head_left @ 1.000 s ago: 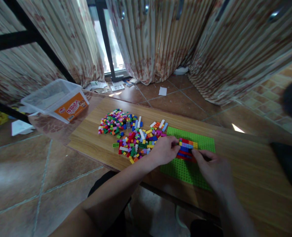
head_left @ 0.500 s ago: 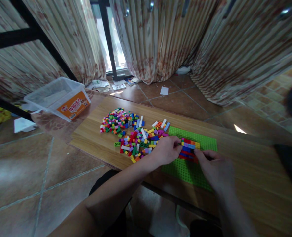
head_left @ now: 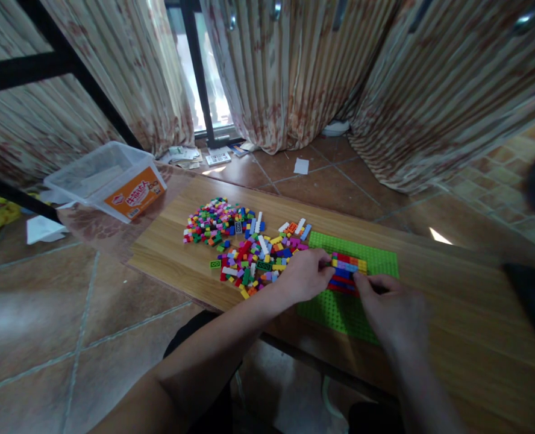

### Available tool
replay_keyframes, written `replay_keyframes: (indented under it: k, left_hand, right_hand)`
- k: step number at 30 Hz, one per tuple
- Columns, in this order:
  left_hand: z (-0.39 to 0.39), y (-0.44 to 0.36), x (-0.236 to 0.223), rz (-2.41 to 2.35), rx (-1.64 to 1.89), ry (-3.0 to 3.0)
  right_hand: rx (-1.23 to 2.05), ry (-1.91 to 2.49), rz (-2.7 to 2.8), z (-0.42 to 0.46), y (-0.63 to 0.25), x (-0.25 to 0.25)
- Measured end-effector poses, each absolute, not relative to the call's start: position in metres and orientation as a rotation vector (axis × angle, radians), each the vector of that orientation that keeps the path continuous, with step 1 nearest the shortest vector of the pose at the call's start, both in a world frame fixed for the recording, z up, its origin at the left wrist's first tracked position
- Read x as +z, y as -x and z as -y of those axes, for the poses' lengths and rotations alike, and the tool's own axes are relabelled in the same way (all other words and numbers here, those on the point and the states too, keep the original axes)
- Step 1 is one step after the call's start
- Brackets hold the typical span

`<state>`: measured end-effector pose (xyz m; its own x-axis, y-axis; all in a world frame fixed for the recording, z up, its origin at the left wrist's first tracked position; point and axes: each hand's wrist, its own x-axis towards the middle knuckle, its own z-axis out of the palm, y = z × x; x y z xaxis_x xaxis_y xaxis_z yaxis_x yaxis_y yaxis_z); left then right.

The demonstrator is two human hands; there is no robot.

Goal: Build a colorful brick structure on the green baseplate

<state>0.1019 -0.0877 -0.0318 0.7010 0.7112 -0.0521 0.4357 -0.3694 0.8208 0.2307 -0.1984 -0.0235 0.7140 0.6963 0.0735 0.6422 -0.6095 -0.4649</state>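
Note:
A block of stacked toy bricks [head_left: 345, 269], red, yellow, orange, light blue and dark blue, stands on a green studded baseplate [head_left: 335, 313]. My left hand [head_left: 307, 274] is closed at the left end of this brick block, its thumb and fingers against it. At the right end, my right hand [head_left: 389, 301] has its thumb and index finger pressed on the block near the blue and red rows. Whether a small brick sits between those fingertips is hidden. Loose bricks [head_left: 252, 256] in many colours lie just left of the baseplate.
A heap of smaller bricks [head_left: 211, 220] lies farther back on the wooden table [head_left: 172, 247]. Beyond its left end is a clear plastic bin [head_left: 109, 181] with an orange label. A dark object [head_left: 529, 301] is at the right. Papers [head_left: 181, 155] lie by the curtains.
My right hand has shifted slightly left along the brick block. My left hand stays in the same place.

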Motion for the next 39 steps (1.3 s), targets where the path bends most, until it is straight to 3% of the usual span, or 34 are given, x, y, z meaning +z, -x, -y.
replay_keyframes:
  k: [4, 12, 39]
  left_hand:
    - [0.087, -0.103, -0.033, -0.878, 0.387, -2.031]
    - [0.087, -0.102, -0.032, -0.891, 0.369, -2.04]
    - [0.086, -0.102, -0.034, -0.869, 0.393, -2.042]
  right_hand:
    - [0.035, 2.486, 1.081, 0.199, -0.229, -0.026]
    - [0.351, 2.372, 0.962, 0.201, -0.247, -0.032]
    - [0.432, 2.269, 0.938, 0.196, -0.261, -0.042]
